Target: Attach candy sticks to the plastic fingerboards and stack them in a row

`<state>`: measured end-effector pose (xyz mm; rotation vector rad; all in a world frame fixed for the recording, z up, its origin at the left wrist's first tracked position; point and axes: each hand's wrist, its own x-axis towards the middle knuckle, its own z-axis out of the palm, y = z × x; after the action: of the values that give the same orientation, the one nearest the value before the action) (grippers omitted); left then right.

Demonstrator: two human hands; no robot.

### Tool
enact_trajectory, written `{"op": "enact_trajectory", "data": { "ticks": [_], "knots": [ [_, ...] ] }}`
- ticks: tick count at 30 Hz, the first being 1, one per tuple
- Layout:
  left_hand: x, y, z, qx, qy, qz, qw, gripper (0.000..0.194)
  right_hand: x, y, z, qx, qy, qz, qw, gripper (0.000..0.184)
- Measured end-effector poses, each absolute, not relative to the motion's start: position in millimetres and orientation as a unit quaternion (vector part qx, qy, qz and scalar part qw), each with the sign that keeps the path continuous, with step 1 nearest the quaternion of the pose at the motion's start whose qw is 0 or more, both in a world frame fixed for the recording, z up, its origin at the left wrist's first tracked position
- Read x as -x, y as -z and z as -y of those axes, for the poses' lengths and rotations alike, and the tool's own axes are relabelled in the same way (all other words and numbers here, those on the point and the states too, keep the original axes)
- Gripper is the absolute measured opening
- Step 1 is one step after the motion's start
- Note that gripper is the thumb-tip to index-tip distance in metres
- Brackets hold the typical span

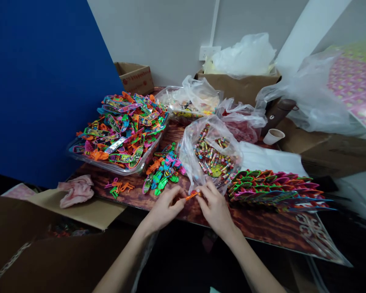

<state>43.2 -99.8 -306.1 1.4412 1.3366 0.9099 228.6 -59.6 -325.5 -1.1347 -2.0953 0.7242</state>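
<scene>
Close to the table's front edge, my left hand [167, 205] and my right hand [213, 205] meet, fingertips pinched on a small orange plastic piece [191, 195]. My right fingertips partly cover its right end. Just beyond them lies an open clear bag [187, 142] of small striped, candy-like cylinders [212, 156]. Left of the bag is a small pile of colourful plastic skateboard-shaped toys [166, 171]. A few loose orange, green and pink clip-like pieces [120, 187] lie farther left. To the right, many similar toys [274, 189] stand stacked in neat rows.
A clear tub [131, 169] heaped with toys stands at the left. Behind are another tub [167, 97], a bag of reddish items [244, 122], a dark bottle [279, 114] and a paper cup [273, 136]. An open carton [85, 211] sits front left, with a pink cloth [76, 190].
</scene>
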Motion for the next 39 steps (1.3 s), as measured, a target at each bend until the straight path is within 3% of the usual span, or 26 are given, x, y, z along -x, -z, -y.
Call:
{"op": "enact_trajectory", "data": {
  "ticks": [3, 6, 12, 18, 24, 36, 39],
  "knots": [
    [-48, 303, 98, -0.491, -0.445, -0.476, 0.578, 0.032, -234, 327, 60, 0.462, -0.324, 0.742, 0.362, 0.014],
    [-59, 309, 95, -0.420, -0.502, -0.452, 0.606, 0.043, -236, 324, 60, 0.465, -0.428, 0.666, 0.398, 0.016],
    [-88, 323, 85, -0.394, -0.520, -0.479, 0.586, 0.033, -233, 321, 68, 0.440, -0.595, 0.523, 0.423, 0.023],
    [-90, 319, 79, -0.216, -0.541, -0.425, 0.693, 0.042, -243, 313, 73, 0.450, -0.601, 0.438, 0.495, 0.030],
    [-96, 323, 79, -0.124, -0.532, -0.363, 0.755, 0.030, -238, 306, 81, 0.436, -0.604, 0.399, 0.535, 0.025],
    [-107, 316, 84, -0.157, -0.545, -0.372, 0.735, 0.034, -236, 315, 85, 0.460, -0.570, 0.431, 0.527, 0.023],
    [-110, 314, 86, -0.173, -0.555, -0.381, 0.719, 0.035, -235, 315, 92, 0.474, -0.508, 0.479, 0.537, 0.020]
  ]
}}
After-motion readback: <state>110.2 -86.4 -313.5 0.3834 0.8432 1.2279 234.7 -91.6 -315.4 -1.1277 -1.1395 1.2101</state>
